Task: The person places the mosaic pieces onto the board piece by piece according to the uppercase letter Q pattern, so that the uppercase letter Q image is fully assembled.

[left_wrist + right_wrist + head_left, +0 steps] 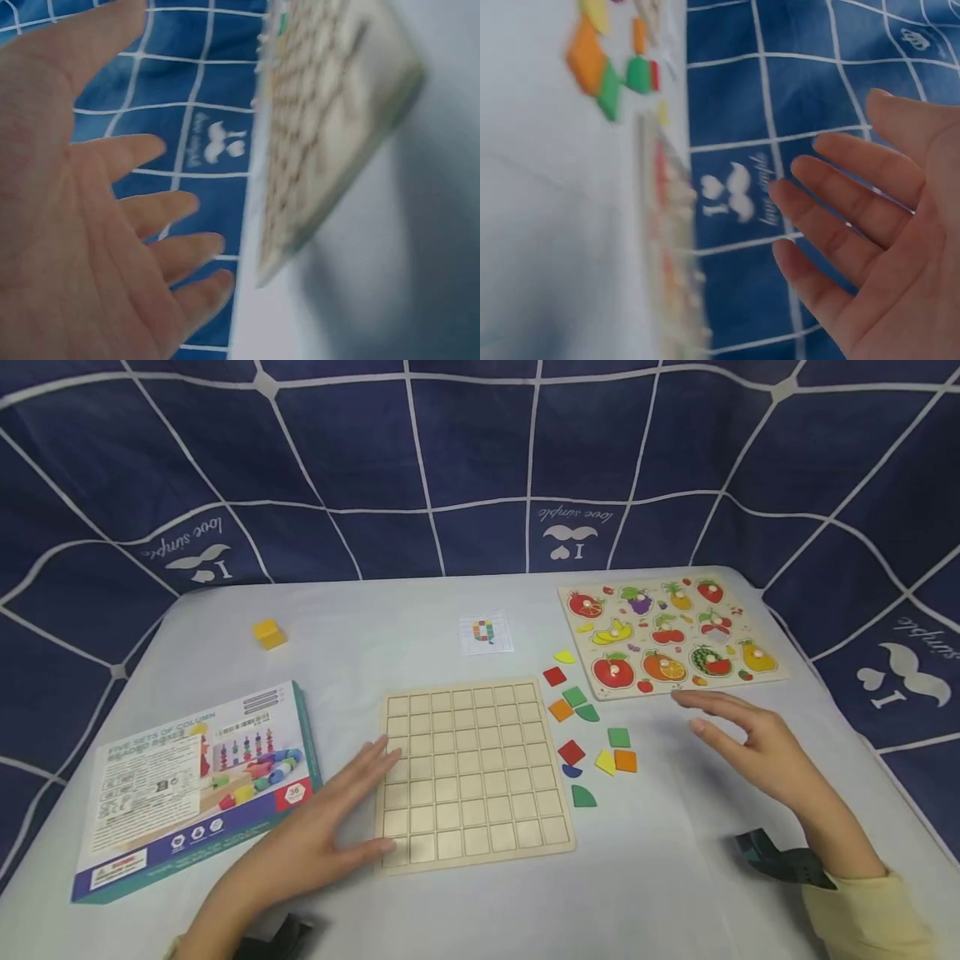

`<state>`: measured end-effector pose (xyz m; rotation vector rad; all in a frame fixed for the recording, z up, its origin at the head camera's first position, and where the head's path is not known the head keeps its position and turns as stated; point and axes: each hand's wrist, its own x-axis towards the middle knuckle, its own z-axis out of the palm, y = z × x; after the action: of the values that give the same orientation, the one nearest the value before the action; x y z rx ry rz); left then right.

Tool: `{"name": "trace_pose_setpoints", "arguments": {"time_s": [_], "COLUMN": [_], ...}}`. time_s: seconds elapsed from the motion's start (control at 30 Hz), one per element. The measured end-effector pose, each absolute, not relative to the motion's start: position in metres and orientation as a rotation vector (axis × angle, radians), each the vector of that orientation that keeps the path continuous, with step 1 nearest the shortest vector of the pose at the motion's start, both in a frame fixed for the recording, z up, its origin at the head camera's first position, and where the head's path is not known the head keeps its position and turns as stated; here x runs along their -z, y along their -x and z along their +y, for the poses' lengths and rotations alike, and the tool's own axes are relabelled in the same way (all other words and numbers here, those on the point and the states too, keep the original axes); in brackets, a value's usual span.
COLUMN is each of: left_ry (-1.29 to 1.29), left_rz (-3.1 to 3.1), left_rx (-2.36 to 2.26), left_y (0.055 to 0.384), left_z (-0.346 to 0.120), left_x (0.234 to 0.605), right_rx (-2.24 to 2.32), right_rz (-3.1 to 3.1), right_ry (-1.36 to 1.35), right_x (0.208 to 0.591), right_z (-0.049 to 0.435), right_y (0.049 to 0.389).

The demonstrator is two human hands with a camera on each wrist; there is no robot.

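A wooden grid board [476, 766] with square recesses lies flat on the table in the head view. My left hand [318, 827] is at its left edge, fingers extended; whether they touch the wood I cannot tell. In the left wrist view, the palm and spread fingers [199, 251] hold nothing. My right hand [765, 756] hovers to the right of the loose pieces, relaxed and holding nothing. Between board and right hand lie several flat shapes, among them a red square [572, 752], a green square [618, 737], an orange square [626, 762] and a green quarter circle [582, 797].
A fruit knob puzzle [652, 685] lies at the back right. Behind the board is a small printed card [486, 633]. A toy box [195, 785] lies at left, with a yellow block [269, 634] beyond it. Dark blue grid-patterned cloth [472, 460] hangs around the table.
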<state>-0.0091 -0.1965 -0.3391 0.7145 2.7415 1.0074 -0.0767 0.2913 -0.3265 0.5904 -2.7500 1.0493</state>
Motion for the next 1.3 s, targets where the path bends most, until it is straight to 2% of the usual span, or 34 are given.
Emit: {"name": "trace_pose_setpoints", "arguments": {"time_s": [0.23,0.47,0.67,1.3], "left_ry": [-0.683,-0.822,-0.882,-0.918], "left_rz": [2.577,2.622,2.661,2.689], "left_rx": [-1.0,-0.865,-0.861,-0.828], "left_y": [0.008,0.009,0.009,0.01], "left_z": [-0.194,-0.199,-0.199,-0.199], "left_x": [0.369,0.388,0.391,0.393], "right_rx": [-1.244,-1.361,-1.235,-1.053], "right_rz": [-2.811,-2.844,-2.923,-2.891], "right_ry": [-0.633,-0.624,-0.521,-0.558], "right_x": [0.353,0.38,0.393,0.4], "right_z": [0.282,0.276,0.27,0.258], "right_y": [0.079,0.081,0.08,0.079]}}
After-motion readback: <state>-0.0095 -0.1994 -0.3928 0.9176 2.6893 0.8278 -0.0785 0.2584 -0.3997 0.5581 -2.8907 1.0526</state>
